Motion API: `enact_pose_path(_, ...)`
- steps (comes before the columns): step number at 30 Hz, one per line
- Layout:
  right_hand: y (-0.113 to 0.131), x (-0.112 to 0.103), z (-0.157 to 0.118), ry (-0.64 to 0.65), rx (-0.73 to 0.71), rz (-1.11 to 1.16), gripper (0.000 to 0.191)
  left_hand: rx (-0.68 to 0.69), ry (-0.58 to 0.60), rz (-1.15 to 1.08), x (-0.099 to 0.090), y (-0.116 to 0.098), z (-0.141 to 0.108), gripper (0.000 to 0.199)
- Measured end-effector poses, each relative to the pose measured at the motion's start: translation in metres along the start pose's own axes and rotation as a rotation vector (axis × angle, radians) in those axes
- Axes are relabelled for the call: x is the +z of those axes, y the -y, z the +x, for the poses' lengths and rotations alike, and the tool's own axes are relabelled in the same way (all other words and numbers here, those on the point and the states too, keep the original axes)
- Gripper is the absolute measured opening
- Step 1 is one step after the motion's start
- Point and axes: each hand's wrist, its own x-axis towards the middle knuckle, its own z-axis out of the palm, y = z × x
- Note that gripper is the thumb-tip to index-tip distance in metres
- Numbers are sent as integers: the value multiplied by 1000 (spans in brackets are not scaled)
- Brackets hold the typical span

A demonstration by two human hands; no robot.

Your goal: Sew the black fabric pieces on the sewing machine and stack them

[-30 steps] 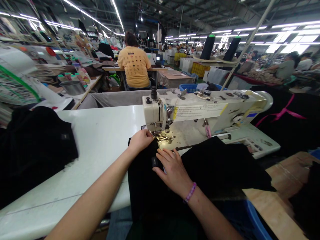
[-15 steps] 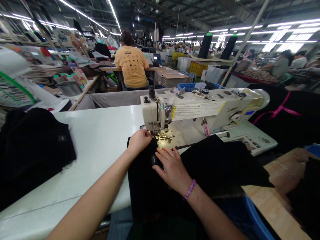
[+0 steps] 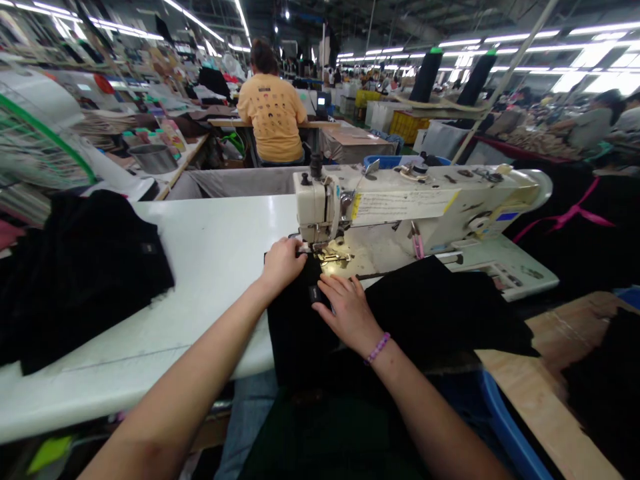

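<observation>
A black fabric piece [image 3: 295, 327] runs from the sewing machine [image 3: 400, 200] down over the table's front edge. Close by the presser foot, my left hand [image 3: 284, 263] has its fingers bent together on the fabric's upper edge; the fingertips are partly hidden. Lower and to the right, my right hand [image 3: 347, 307] lies flat on the cloth with fingers stretched out. Beside its thumb and forefinger shows a small dark label [image 3: 314, 294] with pale lettering. More black cloth [image 3: 445, 307] spreads to the right of this hand.
A heap of black garments [image 3: 95, 267] lies on the white table [image 3: 215, 227] at left. Pink-handled snips [image 3: 417, 241] rest under the machine arm. Black bundles with a pink tie [image 3: 575, 210] stand at right. A person in a yellow shirt [image 3: 273, 117] sits ahead.
The view has tilted down and turned slightly left. My left fingers have shifted from a pinch at the cloth's edge to lying closer against the presser foot. The right hand stays on the fabric.
</observation>
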Motion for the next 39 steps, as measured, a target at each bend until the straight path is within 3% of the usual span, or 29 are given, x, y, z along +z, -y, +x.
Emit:
enact_pose_path(4, 10, -14, -15, -65, -90, 66, 34, 105, -160, -103, -18, 9, -59, 30)
enact_pose_path(7, 26, -27, -32, -53, -257, 214, 47, 237, -461, -322, -23, 18, -124, 15)
enact_pose_path(8, 32, -29, -37, -21, -325, 243, 51, 249, -512, -363, -21, 22, -146, 12)
enact_pose_path(11, 48, -26, -46, 38, -495, 226, 52, 245, -522, -430, -6, 30, -203, 12)
enact_pose_path(14, 57, -11, -46, -40, -568, 202, 30, 209, -446, -354, 12, 31, -236, 18)
enact_pose_path(18, 61, 5, -45, -178, -498, 300, 11, 68, -382, -145, 21, 24, -242, 21)
enact_pose_path(24, 61, 4, -48, -237, -445, 335, 21, 103, -411, -211, 8, 15, -236, 10)
enact_pose_path(32, 56, 1, -42, -166, -506, 317, 20, 75, -351, -271, 3, 11, -241, 9)
enact_pose_path(39, 61, -4, -35, -54, -450, 454, 20, 160, -389, -130, 8, 23, -236, 3)
